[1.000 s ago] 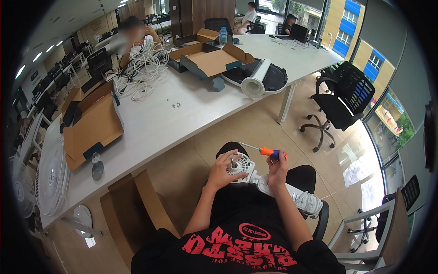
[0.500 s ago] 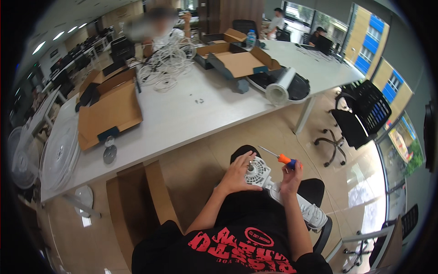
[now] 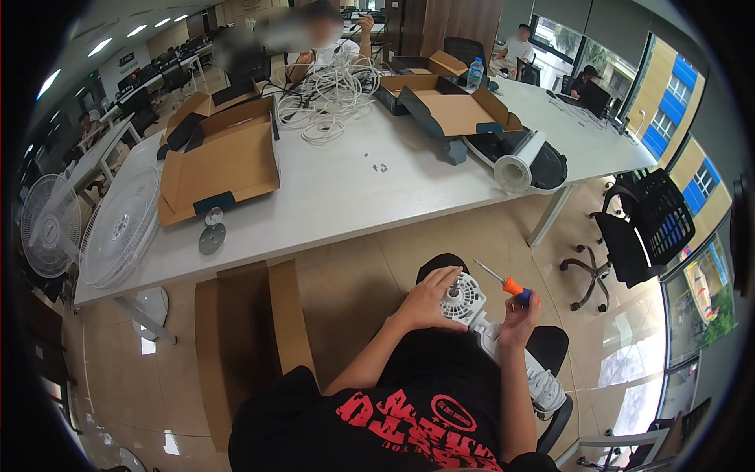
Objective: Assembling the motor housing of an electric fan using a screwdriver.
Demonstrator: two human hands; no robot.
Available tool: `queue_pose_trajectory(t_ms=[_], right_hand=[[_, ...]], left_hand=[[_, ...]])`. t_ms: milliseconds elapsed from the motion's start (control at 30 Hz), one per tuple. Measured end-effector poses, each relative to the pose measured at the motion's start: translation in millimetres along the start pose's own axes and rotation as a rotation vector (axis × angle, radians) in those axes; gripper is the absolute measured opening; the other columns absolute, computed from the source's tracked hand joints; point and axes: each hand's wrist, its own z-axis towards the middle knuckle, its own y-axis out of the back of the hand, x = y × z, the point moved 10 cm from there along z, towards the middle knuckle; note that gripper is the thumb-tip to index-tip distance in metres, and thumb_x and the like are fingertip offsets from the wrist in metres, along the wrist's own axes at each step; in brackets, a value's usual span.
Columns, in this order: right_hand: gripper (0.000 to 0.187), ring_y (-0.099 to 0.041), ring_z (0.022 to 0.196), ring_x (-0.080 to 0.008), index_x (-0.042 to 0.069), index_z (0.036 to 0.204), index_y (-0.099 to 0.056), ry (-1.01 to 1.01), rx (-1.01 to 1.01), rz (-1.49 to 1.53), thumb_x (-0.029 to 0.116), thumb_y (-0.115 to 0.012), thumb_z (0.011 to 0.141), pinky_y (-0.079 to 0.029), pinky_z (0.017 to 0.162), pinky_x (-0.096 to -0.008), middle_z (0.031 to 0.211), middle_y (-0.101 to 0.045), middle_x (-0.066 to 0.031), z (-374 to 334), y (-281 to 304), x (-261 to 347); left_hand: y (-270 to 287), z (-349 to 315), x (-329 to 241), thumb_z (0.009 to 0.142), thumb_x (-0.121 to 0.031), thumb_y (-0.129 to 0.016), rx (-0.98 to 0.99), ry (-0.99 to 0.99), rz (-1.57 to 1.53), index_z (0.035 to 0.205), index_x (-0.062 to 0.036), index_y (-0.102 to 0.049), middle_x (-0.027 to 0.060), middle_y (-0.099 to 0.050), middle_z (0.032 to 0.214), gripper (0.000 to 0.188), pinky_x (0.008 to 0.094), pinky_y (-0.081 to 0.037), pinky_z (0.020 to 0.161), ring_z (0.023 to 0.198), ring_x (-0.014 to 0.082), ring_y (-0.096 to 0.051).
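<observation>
On my lap lies a white fan motor housing point(image 3: 469, 305) with a round slotted face and a metal shaft at its centre. My left hand point(image 3: 429, 303) grips its left side, the fingers over the top edge and the thumb along the lower rim. A white neck or stand part point(image 3: 489, 337) with a coiled white cord point(image 3: 544, 387) runs from the housing toward my right thigh. Just right of the housing, my right hand point(image 3: 519, 321) is closed around the orange and blue handle of a screwdriver point(image 3: 513, 286). The metal shank points up and left, apart from the housing.
Ahead stands a white table point(image 3: 314, 204) with open cardboard boxes point(image 3: 224, 169), tangled white cables point(image 3: 326, 94), small screws point(image 3: 379, 167), a round grey part point(image 3: 211, 238), fan grilles point(image 3: 122, 226) and a white tube point(image 3: 519, 164). An open carton point(image 3: 291, 322) is left of me; a person sits across.
My view has turned, so the whole scene sits further right in the picture. Both hands keep their holds on the motor housing and the screwdriver.
</observation>
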Motion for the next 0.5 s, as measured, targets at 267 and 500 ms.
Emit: queue_pose_trajectory(t_ms=[267,500], right_hand=[[0.027,-0.065,0.088,-0.0161,0.012,0.120,-0.058,-0.012,-0.022,0.003,0.030,-0.070,0.104,-0.053,0.079,-0.0331,0.102,-0.064,-0.0036,-0.2,-1.9,-0.9],[0.024,-0.065,0.087,-0.0170,0.013,0.117,-0.057,-0.016,-0.044,0.056,0.029,-0.070,0.104,-0.053,0.080,-0.0341,0.102,-0.066,-0.0044,0.0,-2.0,-0.4]], left_hand=[[1.2,2.2,-1.2,0.057,-0.061,-0.098,-0.002,-0.002,-0.021,0.155,-0.0008,-0.049,0.0154,-0.049,0.159,0.125,0.0452,-0.041,0.122,0.147,0.0358,-0.047],[1.6,3.6,-3.9,0.058,-0.061,-0.097,0.003,0.013,-0.010,0.152,-0.0010,-0.051,0.0168,-0.051,0.157,0.120,0.0461,-0.041,0.121,0.145,0.0363,-0.048]])
